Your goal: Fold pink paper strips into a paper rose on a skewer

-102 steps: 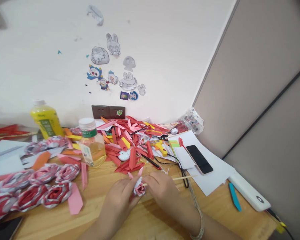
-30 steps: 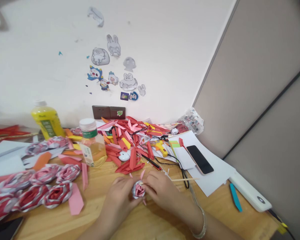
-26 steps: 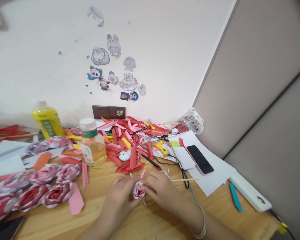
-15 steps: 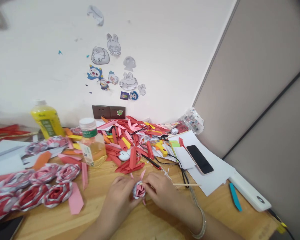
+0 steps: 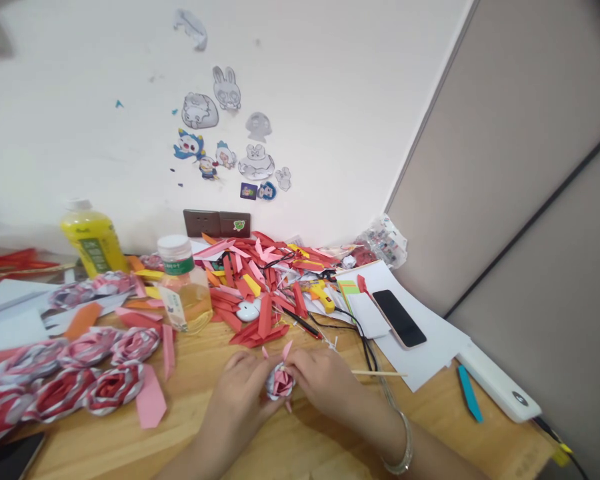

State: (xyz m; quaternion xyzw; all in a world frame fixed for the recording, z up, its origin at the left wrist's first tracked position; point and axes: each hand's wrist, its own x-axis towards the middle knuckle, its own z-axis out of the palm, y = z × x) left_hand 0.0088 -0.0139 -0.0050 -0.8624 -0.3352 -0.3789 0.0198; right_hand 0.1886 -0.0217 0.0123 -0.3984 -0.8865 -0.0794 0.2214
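Above the wooden table's front, a pink-and-white paper rose (image 5: 281,383) sits between my two hands. My left hand (image 5: 241,387) is closed around its left side, thumb against the petals. On the other side my right hand (image 5: 316,379) pinches the rose's upper right edge with its fingertips. Pointed pink paper tips (image 5: 287,349) stick out above and below the flower. A thin wooden stick (image 5: 380,373) shows to the right of my right hand; whether that hand holds it is hidden.
Finished paper roses (image 5: 114,388) line the left side. Behind my hands spreads a heap of folded red and pink paper strips (image 5: 266,317), with a drink bottle (image 5: 183,293) at its left. A yellow glue gun (image 5: 323,295), a phone (image 5: 399,319) and a power strip (image 5: 500,383) are rightward.
The wooden stick has shifted slightly to the right and down. My right fingers have moved a little at the rose's edge, and the rose has tilted slightly; both hands keep their hold.
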